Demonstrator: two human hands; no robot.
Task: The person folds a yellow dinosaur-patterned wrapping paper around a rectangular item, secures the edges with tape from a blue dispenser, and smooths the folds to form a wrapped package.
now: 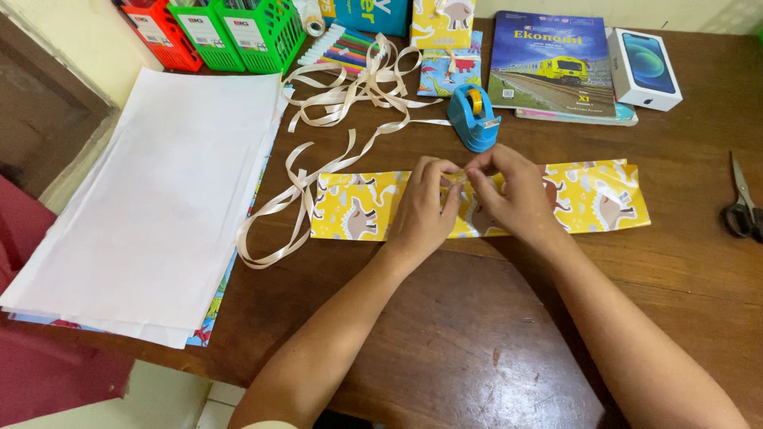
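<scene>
Already folded into a long yellow parcel (580, 199) just below the blue tape dispenser (474, 117), the wrapping has its middle seam pinched by the left hand (424, 208) and right hand (513, 193), ribbon (334, 103) lying unused.

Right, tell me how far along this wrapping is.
Done, by the look of it: the yellow patterned paper lies as a long flat band across the table. In hand: left hand and right hand pinch at its middle seam. Left: the cream ribbon lies loose, untied; the blue tape dispenser stands beside it, the scissors further right.
</scene>
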